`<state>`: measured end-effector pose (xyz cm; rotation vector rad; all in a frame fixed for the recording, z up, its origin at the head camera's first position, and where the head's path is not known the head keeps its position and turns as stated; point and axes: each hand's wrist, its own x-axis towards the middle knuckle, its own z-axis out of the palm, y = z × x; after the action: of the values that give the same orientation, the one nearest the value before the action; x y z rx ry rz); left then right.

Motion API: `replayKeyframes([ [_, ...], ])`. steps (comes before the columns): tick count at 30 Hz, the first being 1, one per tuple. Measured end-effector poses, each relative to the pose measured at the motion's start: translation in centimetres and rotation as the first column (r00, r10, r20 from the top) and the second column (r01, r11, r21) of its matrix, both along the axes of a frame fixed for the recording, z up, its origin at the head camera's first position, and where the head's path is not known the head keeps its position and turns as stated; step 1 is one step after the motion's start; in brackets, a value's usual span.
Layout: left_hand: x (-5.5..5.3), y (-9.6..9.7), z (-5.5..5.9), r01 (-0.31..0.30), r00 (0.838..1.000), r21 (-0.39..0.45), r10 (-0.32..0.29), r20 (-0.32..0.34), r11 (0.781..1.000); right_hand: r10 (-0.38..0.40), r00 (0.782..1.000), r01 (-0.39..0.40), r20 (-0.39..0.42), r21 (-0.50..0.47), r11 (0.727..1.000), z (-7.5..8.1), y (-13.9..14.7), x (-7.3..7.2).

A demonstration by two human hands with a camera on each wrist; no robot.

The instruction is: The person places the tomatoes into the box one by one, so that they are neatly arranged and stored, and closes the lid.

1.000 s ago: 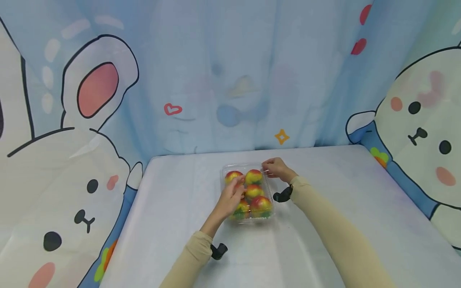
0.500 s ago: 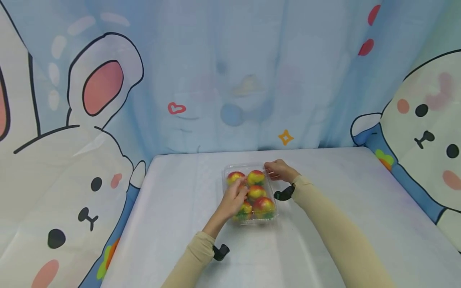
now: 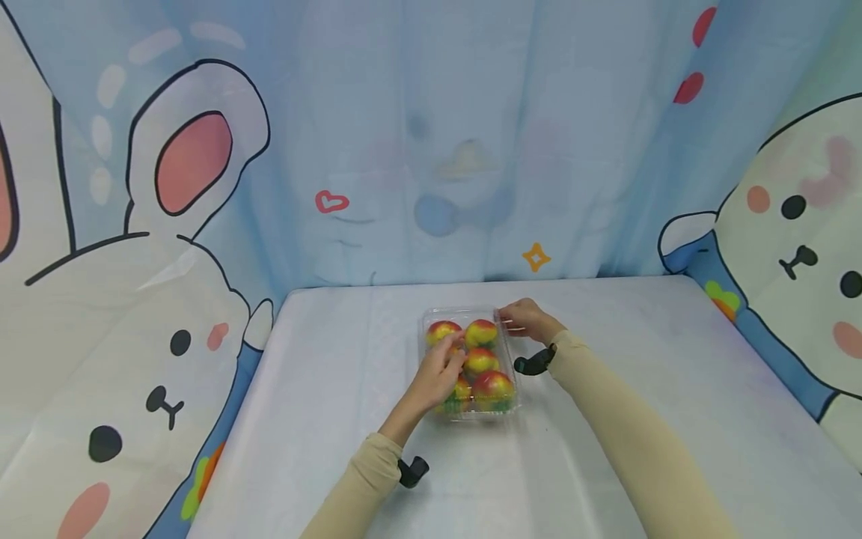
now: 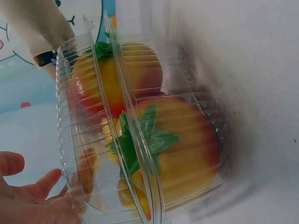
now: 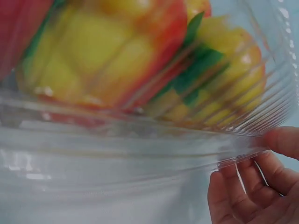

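Note:
A clear plastic clamshell box (image 3: 465, 313) holds several red-and-yellow fruits (image 3: 493, 389) with green leaves, whose kind I cannot tell surely. In the left wrist view its ribbed wall and doubled rim (image 4: 128, 88) show, with a narrow gap along the rim. My left hand (image 3: 434, 379) lies over the box's left side, its loose fingers at the lid and hiding part of the fruit. At the far right corner, my right hand (image 3: 527, 320) pinches the rim. The right wrist view shows the thumb above the plastic edge (image 5: 154, 151) and the fingers below it.
The box rests on a white-covered table (image 3: 606, 359). Behind it hangs a blue curtain (image 3: 438, 135) with cartoon prints. Black wrist-worn devices (image 3: 534, 363) sit at both cuffs.
The whole head view has shifted slightly, so the box and hands appear a little further right. Both hands keep nearly the same places at the box, and its lid looks unchanged.

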<state>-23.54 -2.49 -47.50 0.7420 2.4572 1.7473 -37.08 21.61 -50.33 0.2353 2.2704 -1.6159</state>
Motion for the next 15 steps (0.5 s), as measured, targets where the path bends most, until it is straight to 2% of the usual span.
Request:
replayKeyframes([
  [9, 0.1, 0.0, 0.1, -0.004, 1.0, 0.023, 0.004, -0.001, 1.0, 0.088, 0.996, -0.088, -0.009, 0.067, 0.994, 1.0, 0.9, 1.3],
  [15, 0.3, 0.0, 0.2, -0.003, 1.0, 0.017, 0.003, -0.006, 1.0, 0.197, 0.98, -0.192, -0.019, 0.149, 0.97, 1.5, 1.9, 4.4],
])
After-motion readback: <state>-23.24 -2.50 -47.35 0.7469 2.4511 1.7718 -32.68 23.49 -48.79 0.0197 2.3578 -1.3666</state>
